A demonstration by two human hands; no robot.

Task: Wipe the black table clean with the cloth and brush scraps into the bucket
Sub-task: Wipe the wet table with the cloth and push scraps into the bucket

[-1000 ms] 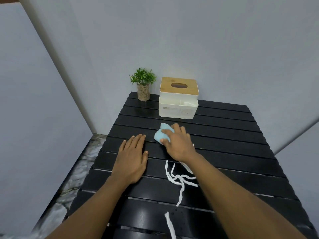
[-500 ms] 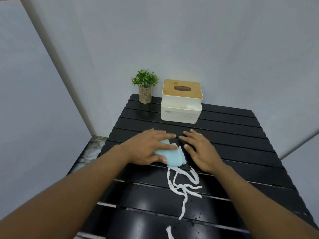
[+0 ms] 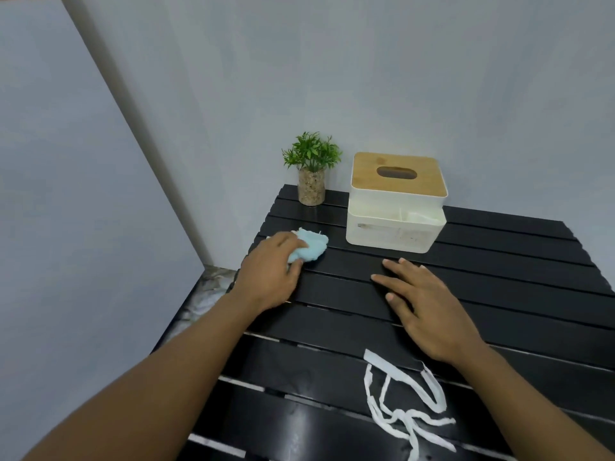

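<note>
The black slatted table (image 3: 499, 261) fills the lower right of the head view. My left hand (image 3: 269, 274) presses a bunched light-blue cloth (image 3: 309, 246) onto the slats near the table's far left edge, fingers curled over it. My right hand (image 3: 422, 304) lies flat on the table's middle, fingers spread, holding nothing. White paper scraps (image 3: 402, 404), thin tangled strips, lie on the near slats just below my right wrist. No bucket is in view.
A white tissue box with a wooden lid (image 3: 396, 204) stands at the table's far edge, right of the cloth. A small potted plant (image 3: 311, 171) sits in the far left corner. Grey walls close in behind and left; marbled floor (image 3: 203, 294) shows left of the table.
The cloth passed from my right hand to my left, which slid it away and leftward towards the plant corner. My right hand let go and now rests flat.
</note>
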